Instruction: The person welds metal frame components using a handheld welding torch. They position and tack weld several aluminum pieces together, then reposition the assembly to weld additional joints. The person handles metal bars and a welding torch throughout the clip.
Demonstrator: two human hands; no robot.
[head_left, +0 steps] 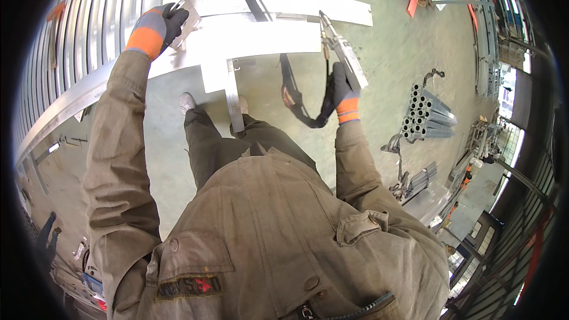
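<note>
My left hand (155,31), in a grey and black glove with an orange cuff, is closed at the left end of bright metal strips. Its fingers grip a shiny metal piece (188,22) whose kind the glare hides. To the right of the strips, my right hand (342,89), gloved alike, is wrapped round a long silvery metal tool (345,54) pointing up and away. A thin dark rod with a brass-coloured part (325,40) runs beside that tool. Overlapping pale metal strips (332,9) lie between my hands, with a broader plate (267,37) nearer me.
Ribbed metal profiles (106,6) lie side by side at the left. A black strap or cable (288,86) loops below the plate. A metal bar (233,98) juts toward my legs. Bundled square tubes (430,115) lie on the green floor (391,53), with racks (486,41) at far right.
</note>
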